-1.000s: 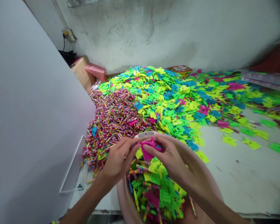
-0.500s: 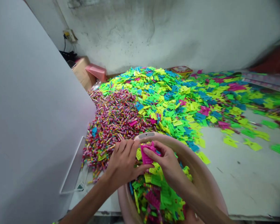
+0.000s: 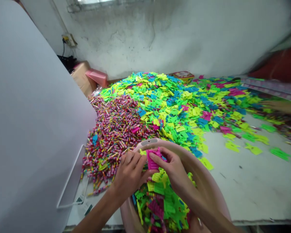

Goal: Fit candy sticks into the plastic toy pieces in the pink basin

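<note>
Magenta piece (image 3: 152,165): over the far part of the basin (image 3: 210,181)
Handling: probably light, stiff, slightly slick plastic; best held by its edges
Right hand (image 3: 174,165): pinching its right side
Left hand (image 3: 129,171): at its left edge; cannot tell whether gripping

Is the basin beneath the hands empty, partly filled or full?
Partly filled: green, yellow and magenta pieces lie heaped inside the basin, while part of its inner wall shows bare on the right.
</note>
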Action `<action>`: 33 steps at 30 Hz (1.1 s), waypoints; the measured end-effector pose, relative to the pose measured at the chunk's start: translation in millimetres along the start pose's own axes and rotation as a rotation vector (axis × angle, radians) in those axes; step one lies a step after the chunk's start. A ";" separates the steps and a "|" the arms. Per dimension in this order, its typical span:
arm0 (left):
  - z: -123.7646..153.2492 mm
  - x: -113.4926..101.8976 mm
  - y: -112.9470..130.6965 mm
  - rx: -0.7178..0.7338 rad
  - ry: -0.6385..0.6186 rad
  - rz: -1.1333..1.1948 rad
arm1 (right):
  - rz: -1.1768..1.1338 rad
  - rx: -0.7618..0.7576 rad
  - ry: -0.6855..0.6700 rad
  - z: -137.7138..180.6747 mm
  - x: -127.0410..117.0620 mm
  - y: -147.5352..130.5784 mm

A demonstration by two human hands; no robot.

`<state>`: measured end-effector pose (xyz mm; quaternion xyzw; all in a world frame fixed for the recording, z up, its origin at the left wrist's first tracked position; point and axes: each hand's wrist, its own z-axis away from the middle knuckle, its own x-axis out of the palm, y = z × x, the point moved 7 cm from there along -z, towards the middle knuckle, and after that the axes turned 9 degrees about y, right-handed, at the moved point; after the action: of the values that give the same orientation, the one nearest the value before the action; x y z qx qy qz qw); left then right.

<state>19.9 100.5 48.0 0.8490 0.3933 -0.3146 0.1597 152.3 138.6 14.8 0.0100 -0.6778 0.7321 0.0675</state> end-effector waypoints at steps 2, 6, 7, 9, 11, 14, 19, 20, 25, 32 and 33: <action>0.6 3.9 1.3 -0.017 0.007 0.027 | 0.014 -0.029 0.009 0.0 -2.6 -0.5; -0.7 7.7 -1.5 -0.038 0.005 0.087 | 0.167 -0.130 -0.001 -9.7 -16.0 -5.2; -0.3 8.1 -4.3 -0.033 -0.004 0.114 | 0.266 -0.159 0.021 -16.5 -24.4 -6.2; 2.3 11.0 -16.5 -0.046 -0.039 0.161 | 0.483 -0.211 0.121 -36.9 -48.5 -7.9; 7.4 19.6 -39.1 -0.131 -0.100 0.191 | 0.620 -0.236 0.234 -64.8 -74.8 -6.8; 16.5 44.4 -82.5 -0.327 -0.174 0.185 | 0.723 -0.237 0.271 -112.2 -98.1 4.6; 27.7 105.5 -141.8 -0.600 -0.219 0.030 | 0.775 -0.171 0.226 -160.6 -100.2 30.7; 29.2 117.6 -149.0 -0.641 -0.228 0.015 | 0.760 -0.158 0.217 -163.2 -99.2 33.0; 28.1 148.0 -165.7 -0.785 -0.199 0.058 | 0.549 -0.096 0.267 -151.1 -107.4 21.2; -3.8 100.7 -136.2 -0.846 -0.051 0.397 | 0.055 0.036 0.138 -91.5 -80.1 -8.0; -11.0 88.3 -124.5 -0.836 -0.040 0.453 | 0.012 0.064 0.110 -82.6 -71.1 -9.7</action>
<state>-27.8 235.9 -5.0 0.7702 0.2878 -0.1032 0.5598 230.2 215.3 10.2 -0.0321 -0.6494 0.7532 0.0997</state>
